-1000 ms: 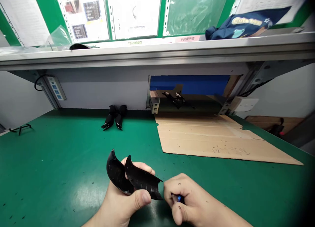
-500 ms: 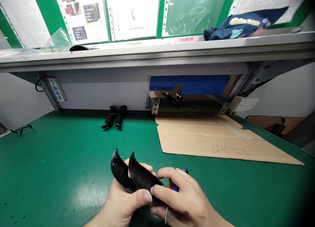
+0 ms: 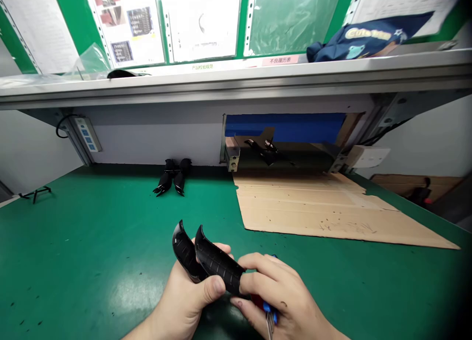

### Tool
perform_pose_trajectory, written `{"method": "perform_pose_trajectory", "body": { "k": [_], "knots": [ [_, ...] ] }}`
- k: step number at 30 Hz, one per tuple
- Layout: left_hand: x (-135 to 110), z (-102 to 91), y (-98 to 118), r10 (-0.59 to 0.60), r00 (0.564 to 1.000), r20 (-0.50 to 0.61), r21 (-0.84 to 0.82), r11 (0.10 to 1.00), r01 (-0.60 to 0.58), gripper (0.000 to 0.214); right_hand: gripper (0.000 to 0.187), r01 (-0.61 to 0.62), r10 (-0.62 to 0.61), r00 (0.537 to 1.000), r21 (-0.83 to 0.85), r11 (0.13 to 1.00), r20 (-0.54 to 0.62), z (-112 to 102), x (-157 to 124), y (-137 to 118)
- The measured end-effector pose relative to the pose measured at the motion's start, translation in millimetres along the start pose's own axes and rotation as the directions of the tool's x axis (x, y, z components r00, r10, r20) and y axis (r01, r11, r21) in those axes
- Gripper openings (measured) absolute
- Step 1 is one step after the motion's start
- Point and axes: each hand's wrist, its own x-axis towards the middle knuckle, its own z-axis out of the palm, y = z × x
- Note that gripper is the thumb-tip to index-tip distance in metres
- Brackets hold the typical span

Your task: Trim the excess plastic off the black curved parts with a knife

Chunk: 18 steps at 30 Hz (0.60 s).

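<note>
A green counter (image 3: 73, 261) fills the room's foreground beneath a metal shelf (image 3: 236, 81). A flattened cardboard sheet (image 3: 324, 207) lies on it. Left of the cardboard and nearer the viewer, the left hand (image 3: 184, 300) grips two curved black plastic parts (image 3: 210, 263). The right hand (image 3: 280, 295) pinches their end, closed around a blue-handled tool (image 3: 268, 310).

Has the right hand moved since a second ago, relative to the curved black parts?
Yes. The right hand has moved left and now touches the curved black parts held in the left hand; earlier a gap separated them.
</note>
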Motion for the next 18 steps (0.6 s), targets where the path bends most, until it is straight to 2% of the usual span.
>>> {"method": "perform_pose_trajectory", "body": {
  "k": [6, 9, 12, 15, 18],
  "knots": [
    [2, 2.2, -10, -0.001, 1.0, 0.027, -0.07, 0.998, 0.003, 0.057, 0.003, -0.084, 0.103, 0.989, 0.174, 0.981, -0.105, 5, 3, -1],
    [0, 5.1, -15, -0.009, 0.999, 0.053, -0.155, 0.988, 0.018, 0.063, 0.005, -0.091, 0.106, 0.993, 0.222, 0.971, -0.053, 13, 3, -3],
    [-1, 4.1, -18, 0.022, 0.995, 0.099, -0.191, 0.982, -0.003, 0.067, 0.021, -0.105, 0.105, 0.994, 0.246, 0.963, 0.016, 22, 2, -7],
    [-1, 1.0, -19, 0.02, 0.985, 0.173, -0.154, 0.988, 0.007, 0.068, 0.034, -0.136, 0.125, 0.99, 0.219, 0.966, 0.064, 28, 1, -8],
    [3, 0.8, -25, 0.053, 0.964, 0.259, -0.143, 0.99, -0.016, 0.064, 0.026, -0.125, 0.115, 0.991, 0.16, 0.979, 0.069, 28, -2, -3]
  ]
}}
